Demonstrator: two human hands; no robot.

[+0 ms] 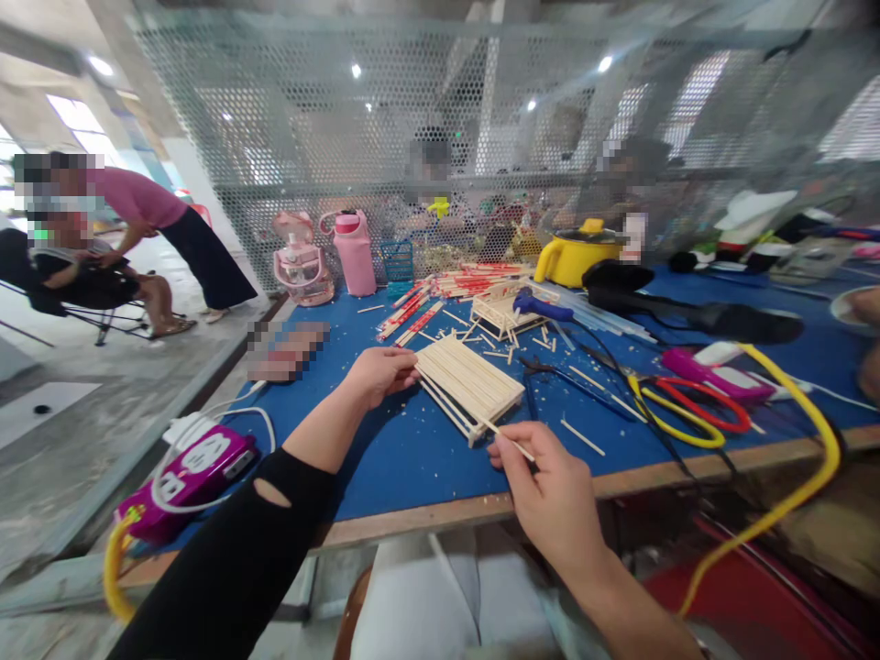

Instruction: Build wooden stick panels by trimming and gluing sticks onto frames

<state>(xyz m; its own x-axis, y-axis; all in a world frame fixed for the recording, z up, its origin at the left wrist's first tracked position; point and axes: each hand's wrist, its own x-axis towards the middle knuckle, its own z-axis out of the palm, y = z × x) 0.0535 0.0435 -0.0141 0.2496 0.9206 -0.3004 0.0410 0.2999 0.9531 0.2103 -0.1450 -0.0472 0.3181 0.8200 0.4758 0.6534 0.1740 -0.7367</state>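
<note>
A flat box-like frame built of thin wooden sticks [471, 376] sits on the blue table mat, its top closely laid with sticks. My left hand [381, 374] pinches the frame at its left corner. Between the thumb and fingers of my right hand [543, 477] is a single wooden stick [514, 443], its far end at the frame's near edge. Behind the frame are a second stick structure [501, 316] and a blue hot glue gun [543, 305]. Dark pliers [550, 368] lie to the right.
Bundled sticks in red wrappers [481, 278], a yellow pot [577, 257], pink bottles [354, 252] and a phone [292, 353] stand or lie around. Scissors [687, 408] and a yellow cable [818, 403] are at right, a purple power strip [185, 477] at left. Mesh screen [330, 119] stands behind.
</note>
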